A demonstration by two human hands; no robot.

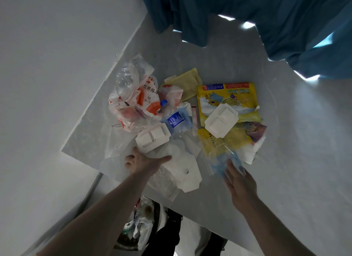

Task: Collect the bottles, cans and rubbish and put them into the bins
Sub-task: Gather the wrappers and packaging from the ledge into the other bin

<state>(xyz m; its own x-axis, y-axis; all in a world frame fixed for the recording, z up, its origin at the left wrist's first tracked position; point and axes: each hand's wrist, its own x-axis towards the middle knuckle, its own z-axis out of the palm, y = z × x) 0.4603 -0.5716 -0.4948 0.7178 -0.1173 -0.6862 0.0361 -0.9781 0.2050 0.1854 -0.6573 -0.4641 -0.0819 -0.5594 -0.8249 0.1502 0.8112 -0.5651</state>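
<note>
Below the table edge, a bin holding bags and wrappers. Rubbish pile on the pale table: plastic bottle, 2 white trays. Left hand spread on clear plastic; right hand flat, fingers straight, touching a blue wrapper. Blue curtain behind.

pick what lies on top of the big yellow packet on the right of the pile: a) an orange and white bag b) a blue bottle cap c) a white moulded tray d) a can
c: a white moulded tray rests on the big yellow packet, covering part of its lower edge.
</note>
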